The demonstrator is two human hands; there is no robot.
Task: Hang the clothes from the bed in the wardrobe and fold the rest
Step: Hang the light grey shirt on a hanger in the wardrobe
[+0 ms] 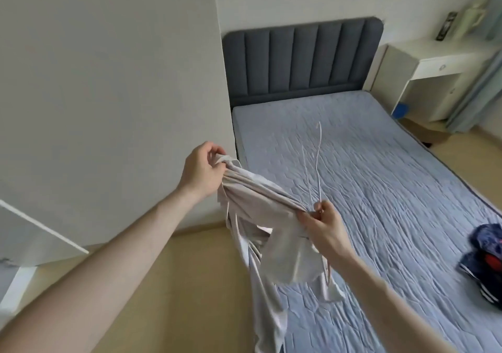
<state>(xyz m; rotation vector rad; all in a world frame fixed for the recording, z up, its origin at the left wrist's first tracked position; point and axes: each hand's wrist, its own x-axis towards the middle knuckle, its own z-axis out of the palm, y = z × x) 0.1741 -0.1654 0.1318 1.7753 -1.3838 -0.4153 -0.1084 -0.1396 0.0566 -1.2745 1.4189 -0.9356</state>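
Gripping garment (260, 203) — L hand (202, 172), R hand (322, 226).

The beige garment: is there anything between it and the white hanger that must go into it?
Nothing visible separates them. The left hand grips one bunched end of the beige garment; the right hand holds the other end together with the white hanger, whose wire rises just above the cloth, over the bed.
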